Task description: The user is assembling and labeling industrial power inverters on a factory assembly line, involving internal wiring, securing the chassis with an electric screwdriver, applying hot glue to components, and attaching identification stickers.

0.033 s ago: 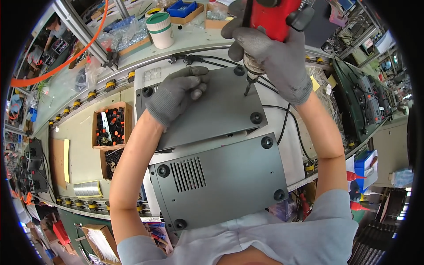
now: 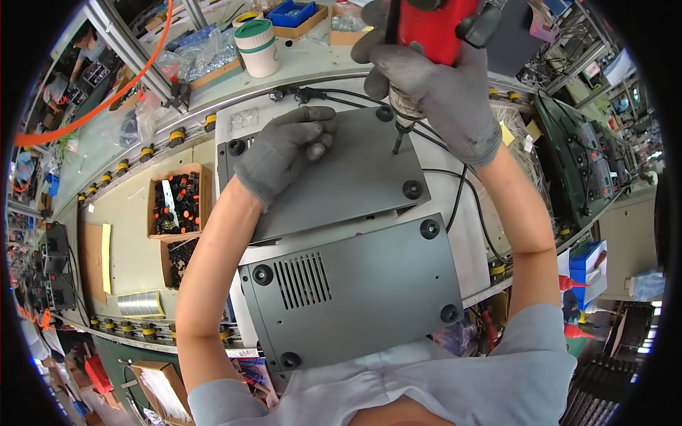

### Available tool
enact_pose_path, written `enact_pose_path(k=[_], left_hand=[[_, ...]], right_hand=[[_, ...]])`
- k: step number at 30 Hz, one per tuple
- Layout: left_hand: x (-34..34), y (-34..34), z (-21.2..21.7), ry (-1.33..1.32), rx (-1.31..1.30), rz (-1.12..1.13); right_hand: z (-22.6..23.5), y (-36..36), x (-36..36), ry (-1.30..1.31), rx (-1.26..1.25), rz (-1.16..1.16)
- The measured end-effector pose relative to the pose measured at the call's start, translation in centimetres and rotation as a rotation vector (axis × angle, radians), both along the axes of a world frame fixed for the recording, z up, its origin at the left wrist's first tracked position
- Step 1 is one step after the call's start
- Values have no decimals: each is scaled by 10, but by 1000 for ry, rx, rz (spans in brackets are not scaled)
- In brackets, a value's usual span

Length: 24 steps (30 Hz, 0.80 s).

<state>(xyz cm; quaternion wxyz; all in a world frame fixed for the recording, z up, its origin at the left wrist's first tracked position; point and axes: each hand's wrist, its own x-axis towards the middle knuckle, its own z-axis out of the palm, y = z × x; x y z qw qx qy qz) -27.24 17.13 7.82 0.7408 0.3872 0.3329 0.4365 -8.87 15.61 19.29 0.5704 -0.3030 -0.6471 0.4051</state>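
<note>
My right hand (image 2: 444,99), in a grey work glove, grips a red power screwdriver (image 2: 437,32). Its bit points down at the right part of a dark grey metal casing (image 2: 341,174), which lies with its round black feet up. The tip meets or hovers close over the surface; I cannot tell which. Over the left part of this casing is my gloved left hand (image 2: 288,145), fingers curled inward; what they hold, if anything, is hidden. Closer to me lies a second dark grey casing (image 2: 362,291), with slotted vents and black feet at its corners.
Left of my left forearm stands a cardboard box (image 2: 150,206) of small black and orange parts. Black cables (image 2: 465,192) run around the right side of the casings. Beyond the rail are a white tub with a green lid (image 2: 257,53) and a blue bin (image 2: 293,14).
</note>
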Motion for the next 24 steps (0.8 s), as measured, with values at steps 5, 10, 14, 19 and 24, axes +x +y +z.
enact_pose_path(k=[5,10,14,19,24], left_hand=[[-2,-2,2,23,2,5],[0,-4,2,14,10,20],[-1,-1,-1,56,-11,18],[-1,-1,-3,57,-3,9],[3,-4,5,52,6,34]], right_hand=[[-16,33,-11,19,893,222],[-12,3,8,-193,78,-120],[-14,3,11,-70,8,-113],[-14,1,2,-58,41,-168],[-15,0,12,-110,-1,-141]])
